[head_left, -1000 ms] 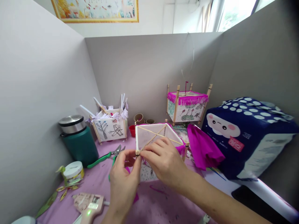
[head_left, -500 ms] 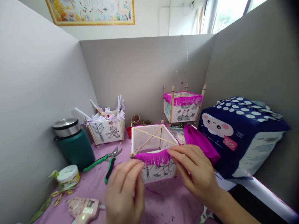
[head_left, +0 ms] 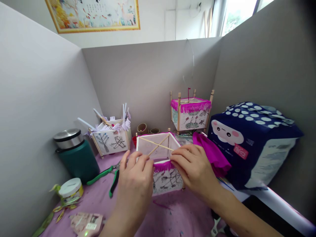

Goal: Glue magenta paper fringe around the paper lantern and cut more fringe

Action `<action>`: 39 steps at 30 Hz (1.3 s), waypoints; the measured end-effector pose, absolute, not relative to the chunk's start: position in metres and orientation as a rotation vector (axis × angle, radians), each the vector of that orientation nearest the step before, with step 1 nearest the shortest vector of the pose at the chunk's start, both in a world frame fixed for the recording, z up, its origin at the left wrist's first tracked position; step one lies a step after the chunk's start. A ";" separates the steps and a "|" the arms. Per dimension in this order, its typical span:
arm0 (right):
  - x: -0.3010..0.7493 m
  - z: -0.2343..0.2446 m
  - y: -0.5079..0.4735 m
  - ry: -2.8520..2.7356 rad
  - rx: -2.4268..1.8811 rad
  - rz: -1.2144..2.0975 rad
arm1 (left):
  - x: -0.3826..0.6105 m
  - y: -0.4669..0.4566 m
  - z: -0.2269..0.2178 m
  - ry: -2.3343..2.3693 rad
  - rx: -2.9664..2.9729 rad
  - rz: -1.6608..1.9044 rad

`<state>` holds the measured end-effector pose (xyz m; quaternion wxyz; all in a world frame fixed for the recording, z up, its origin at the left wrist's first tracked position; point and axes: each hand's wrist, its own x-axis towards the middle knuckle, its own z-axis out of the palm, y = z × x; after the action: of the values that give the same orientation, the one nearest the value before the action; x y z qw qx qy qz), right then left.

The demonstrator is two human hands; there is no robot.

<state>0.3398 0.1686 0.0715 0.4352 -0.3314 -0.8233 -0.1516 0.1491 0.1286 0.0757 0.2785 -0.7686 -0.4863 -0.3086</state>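
A box-shaped paper lantern (head_left: 168,181) with drawings on its white sides and crossed sticks over its open top stands in front of me. Along its front top edge runs a magenta paper fringe (head_left: 163,166). My left hand (head_left: 137,179) is closed over the left end of that edge, its fingers curled on the fringe and hiding the corner. At the other end, the fingertips of my right hand (head_left: 194,166) pinch the fringe against the rim. Both thumbs are largely hidden.
Behind stand a finished-looking fringed lantern (head_left: 192,117) and a white-fringed one (head_left: 113,141). To the left are a green bottle (head_left: 79,158), pruning shears (head_left: 114,181), a white-lidded jar (head_left: 71,188) and a glue gun (head_left: 86,223). At right are magenta paper (head_left: 209,154), a blue package (head_left: 247,148) and scissors (head_left: 216,227).
My left hand has moved up and forward onto the front edge. My right hand has shifted slightly left and up along the rim. The fringe now sits higher, tucked against the edge.
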 end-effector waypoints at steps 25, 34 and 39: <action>0.353 0.063 0.156 -1.974 -0.749 -0.471 | 0.132 0.110 0.076 -1.250 -1.987 -1.178; 0.360 0.030 0.131 -2.126 -0.493 -0.352 | 0.035 0.037 0.029 -1.887 -1.628 -0.883; 0.342 0.017 0.118 -2.290 -0.331 -0.270 | 0.011 0.000 -0.006 -2.482 -1.640 -0.501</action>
<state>0.3418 0.1184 0.0171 0.3948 -0.1307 -0.9032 -0.1065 0.0113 0.0003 -0.0057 0.0622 -0.5426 -0.8211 -0.1656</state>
